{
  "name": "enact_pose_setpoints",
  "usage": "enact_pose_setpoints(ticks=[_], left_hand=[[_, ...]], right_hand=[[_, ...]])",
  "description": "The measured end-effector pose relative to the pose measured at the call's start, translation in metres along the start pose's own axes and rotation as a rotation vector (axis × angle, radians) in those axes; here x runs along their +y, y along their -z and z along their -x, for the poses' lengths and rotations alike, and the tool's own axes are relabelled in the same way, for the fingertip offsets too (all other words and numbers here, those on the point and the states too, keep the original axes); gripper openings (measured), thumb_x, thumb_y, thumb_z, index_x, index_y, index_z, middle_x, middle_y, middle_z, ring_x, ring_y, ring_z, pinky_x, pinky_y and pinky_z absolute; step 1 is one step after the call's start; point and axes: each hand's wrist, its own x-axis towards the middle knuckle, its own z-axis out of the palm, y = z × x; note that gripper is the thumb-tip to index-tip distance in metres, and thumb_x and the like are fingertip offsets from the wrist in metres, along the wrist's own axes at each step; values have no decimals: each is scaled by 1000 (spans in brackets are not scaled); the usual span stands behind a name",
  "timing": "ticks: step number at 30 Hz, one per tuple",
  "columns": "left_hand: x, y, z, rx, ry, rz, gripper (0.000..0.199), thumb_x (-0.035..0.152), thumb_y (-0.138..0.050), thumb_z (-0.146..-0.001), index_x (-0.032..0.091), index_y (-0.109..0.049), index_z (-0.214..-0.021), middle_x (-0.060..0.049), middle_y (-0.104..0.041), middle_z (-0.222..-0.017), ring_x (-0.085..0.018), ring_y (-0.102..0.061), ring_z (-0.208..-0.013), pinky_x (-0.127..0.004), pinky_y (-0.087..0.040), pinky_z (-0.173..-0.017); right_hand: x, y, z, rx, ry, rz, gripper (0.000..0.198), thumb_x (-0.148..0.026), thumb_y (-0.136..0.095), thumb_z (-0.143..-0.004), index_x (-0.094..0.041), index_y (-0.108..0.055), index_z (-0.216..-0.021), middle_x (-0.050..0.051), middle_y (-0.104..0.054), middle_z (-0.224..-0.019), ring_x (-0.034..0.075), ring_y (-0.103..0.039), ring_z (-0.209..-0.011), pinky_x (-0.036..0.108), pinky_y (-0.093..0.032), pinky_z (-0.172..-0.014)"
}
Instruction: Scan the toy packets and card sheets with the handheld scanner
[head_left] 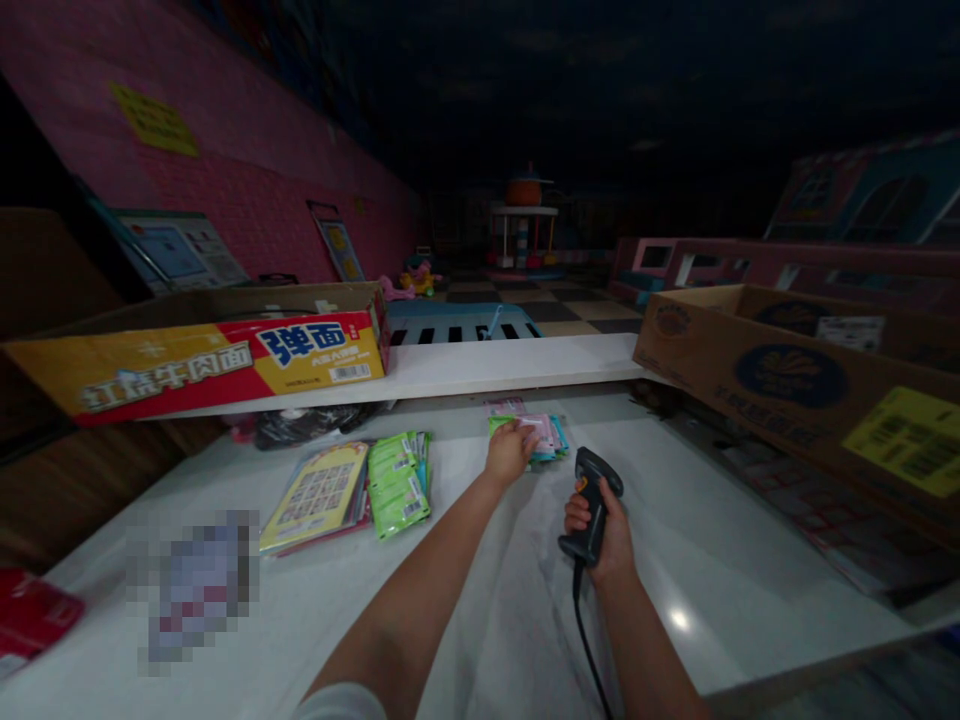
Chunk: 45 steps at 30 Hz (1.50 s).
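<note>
Watching remotely, I saw the right hand (pixel 616 540) wrapped around the scanner (pixel 595 515); whether the left hand (pixel 508 455) gripped the packets (pixel 553 440) on the counter (pixel 697 520), I couldn't tell. Uneven pressure could have scattered them.

A play centre's counter (pixel 697 520) was shown by a barcode scanner (pixel 591 520) held above it and colourful toys (pixel 421 280) placed beyond it.

Dark ceiling (pixel 525 70) at twelve o'clock
Pink wall (pixel 247 195) at ten, checkered floor (pixel 559 297) at one, windowed house front (pixel 862 200) at two, pale surface (pixel 514 600) at six.
</note>
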Motion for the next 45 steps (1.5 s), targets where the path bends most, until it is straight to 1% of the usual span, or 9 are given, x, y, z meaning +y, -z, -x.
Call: enact_pose_setpoints(ticks=[6,10,16,20,23,28,34,38,45], left_hand=[[23,7,-10,72,445,-60,50,53,-65,-73,10,-67,-100,-22,-57,-115,-39,-46,-117,-49,-38,-93],[28,12,-18,35,534,-29,44,47,-74,-66,14,-66,-94,-19,-61,-114,-35,-51,-114,-43,-41,-90],[18,22,-13,45,475,341,12,24,-66,-76,15,-60,-81,-9,-68,-88,-21,-65,-87,-29,-49,-73],[-7,18,35,204,474,832,14,22,-58,-78,17,-52,-90,2,-61,-72,-14,-62,-63,-27,-52,-56],[-28,11,83,219,382,1016,21,26,-52,-80,20,-48,-99,2,-63,-75,-15,-63,-65,-28,-54,-55],[-43,5,128,308,393,822,14,32,-47,-83,19,-51,-85,-2,-62,-77,-17,-62,-71,-28,-51,-60],[-42,9,129,340,387,744,10,27,-45,-84,20,-51,-87,-2,-61,-77,-17,-60,-72,-28,-48,-63],[-41,11,130,347,374,739,8,19,-43,-82,19,-50,-86,-1,-60,-76,-15,-58,-72,-27,-47,-66],[-39,13,130,350,395,705,8,20,-41,-83,19,-49,-83,-3,-59,-79,-16,-59,-72,-29,-47,-66]], right_hand=[[0,1,0,-33,44,98,32,-42,-74,-71,-19,-54,-80,-8,-43,-55,6,-42,-43,14,-38,-38],[0,1,-1,-21,48,107,33,-43,-75,-70,-19,-54,-79,-8,-43,-55,6,-42,-43,15,-38,-37],[-1,1,0,-16,19,56,30,-39,-75,-70,-19,-56,-81,-7,-45,-56,5,-41,-43,14,-39,-38],[-2,1,2,-37,5,83,31,-38,-76,-69,-18,-56,-83,-7,-45,-56,4,-42,-43,12,-38,-38],[0,0,4,-53,-9,160,31,-39,-76,-70,-19,-55,-83,-8,-45,-55,5,-41,-42,12,-35,-37],[9,-10,10,-15,-43,375,38,-45,-76,-69,-16,-59,-87,-6,-48,-51,5,-39,-38,13,-31,-32],[26,-26,33,150,-38,792,41,-55,-71,-72,-17,-59,-86,-4,-52,-48,9,-45,-33,18,-33,-29],[33,-30,63,123,12,1025,41,-56,-70,-72,-19,-58,-84,-5,-52,-46,10,-44,-31,18,-32,-27],[24,-32,107,148,-12,1080,38,-53,-71,-71,-19,-58,-83,-4,-54,-48,10,-44,-32,19,-32,-29]])
